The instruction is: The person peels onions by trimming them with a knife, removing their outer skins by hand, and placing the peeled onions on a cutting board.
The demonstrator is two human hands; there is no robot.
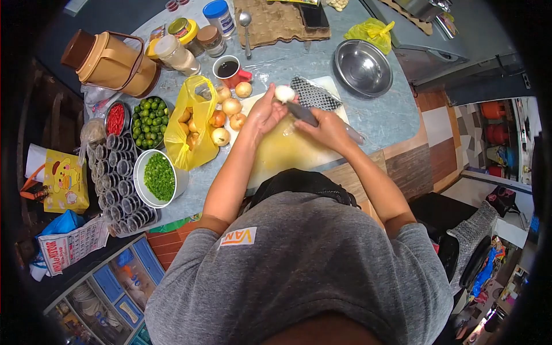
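My left hand (268,112) is closed around a pale peeled onion (284,94), held above the cutting board (287,156). In my right hand (329,131) is a knife (303,114) with a dark grey blade, its tip close beneath the onion. Its handle end sticks out past my right wrist side. Some thin peel-like scraps lie on the yellow-stained board below. A dark dotted cloth (316,94) rests on the board's far part. Several unpeeled onions (232,106) sit left of the board, beside a yellow plastic bag (192,123) with more onions in it.
A steel bowl (363,68) stands at the right. Leftward are a red mug (244,75) of dark liquid, a bowl of green citrus (150,122), chopped greens (159,176), stacked small cups (119,172), jars (211,40) and a tan jug (115,63). An egg tray (276,23) lies at the back.
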